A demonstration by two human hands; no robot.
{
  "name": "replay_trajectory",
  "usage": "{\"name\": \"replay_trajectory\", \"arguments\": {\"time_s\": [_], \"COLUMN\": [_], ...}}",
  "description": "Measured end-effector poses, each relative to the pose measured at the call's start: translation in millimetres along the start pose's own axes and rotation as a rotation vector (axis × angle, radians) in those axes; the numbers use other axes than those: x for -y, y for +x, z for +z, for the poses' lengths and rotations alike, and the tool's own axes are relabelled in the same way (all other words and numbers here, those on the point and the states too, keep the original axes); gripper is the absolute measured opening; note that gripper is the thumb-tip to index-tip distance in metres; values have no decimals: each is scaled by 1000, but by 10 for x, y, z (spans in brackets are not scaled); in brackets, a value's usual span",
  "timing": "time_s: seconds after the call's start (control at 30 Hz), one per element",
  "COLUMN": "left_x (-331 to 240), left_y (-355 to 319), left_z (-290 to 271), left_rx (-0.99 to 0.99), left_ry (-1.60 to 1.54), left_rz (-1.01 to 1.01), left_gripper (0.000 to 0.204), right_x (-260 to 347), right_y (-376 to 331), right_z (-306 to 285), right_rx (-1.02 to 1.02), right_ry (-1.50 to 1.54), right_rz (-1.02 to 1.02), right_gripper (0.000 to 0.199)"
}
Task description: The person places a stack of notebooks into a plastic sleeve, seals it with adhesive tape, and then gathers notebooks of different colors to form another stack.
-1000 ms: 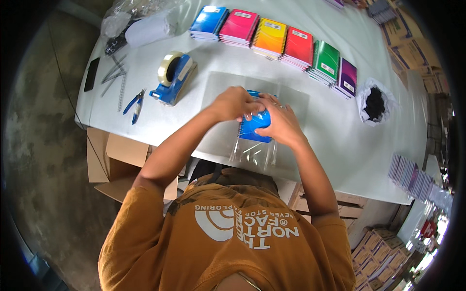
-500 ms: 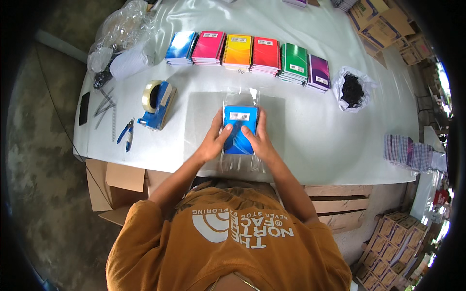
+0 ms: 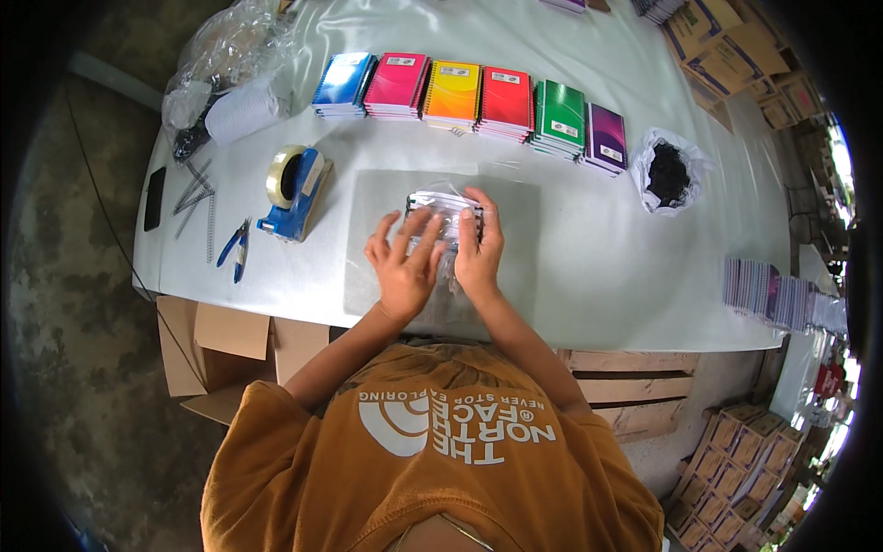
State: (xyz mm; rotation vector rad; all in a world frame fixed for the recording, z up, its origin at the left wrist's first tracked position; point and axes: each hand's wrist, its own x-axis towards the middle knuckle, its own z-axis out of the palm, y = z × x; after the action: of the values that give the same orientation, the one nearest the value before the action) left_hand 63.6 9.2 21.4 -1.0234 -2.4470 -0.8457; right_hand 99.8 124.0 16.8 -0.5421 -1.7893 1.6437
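A small bundle of spiral notebooks [image 3: 445,201] in clear plastic film stands tilted on edge between my hands, its white page edges and dark spirals facing up. My right hand [image 3: 478,256] grips its right side, thumb on top and fingers around the far corner. My left hand [image 3: 405,271] has its fingers spread over the bundle's left and near part, at the loose film; the fingertips are a little blurred. Crumpled film hangs down between the two hands. The bundle's covers are hidden from view.
Behind stands a row of notebook stacks: blue [image 3: 342,83], pink [image 3: 396,85], yellow [image 3: 452,94], red [image 3: 506,101], green [image 3: 559,118] and purple [image 3: 606,136]. A blue tape dispenser [image 3: 296,207], pliers [image 3: 236,250], loose spiral wires [image 3: 195,198] and a phone [image 3: 155,199] lie left. A bag of black bits [image 3: 668,173] sits right.
The bundle has turned from lying with its blue cover up to showing its page edges. My left hand has opened off its side; my right hand has shifted slightly inward around it.
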Motion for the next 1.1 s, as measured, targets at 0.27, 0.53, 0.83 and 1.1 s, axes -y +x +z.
{"name": "replay_trajectory", "arguments": {"time_s": [0.27,0.53,0.83,1.1], "left_x": [-68,255,88,990], "left_y": [218,1078,458,738], "left_z": [-269,-236,-268,-930], "left_rx": [322,528,218,26], "left_ry": [-189,-294,-47,16], "left_rz": [63,-121,299,-449], "left_gripper": [92,66,22,30], "right_x": [128,133,164,103], "right_y": [-269,-118,-102,-122], "right_z": [-59,-141,-31,-153], "right_rx": [142,223,-30,103], "right_ry": [-832,-877,-450,-595], "right_rz": [-471,-671,-492,-551], "right_gripper": [51,38,62,58]}}
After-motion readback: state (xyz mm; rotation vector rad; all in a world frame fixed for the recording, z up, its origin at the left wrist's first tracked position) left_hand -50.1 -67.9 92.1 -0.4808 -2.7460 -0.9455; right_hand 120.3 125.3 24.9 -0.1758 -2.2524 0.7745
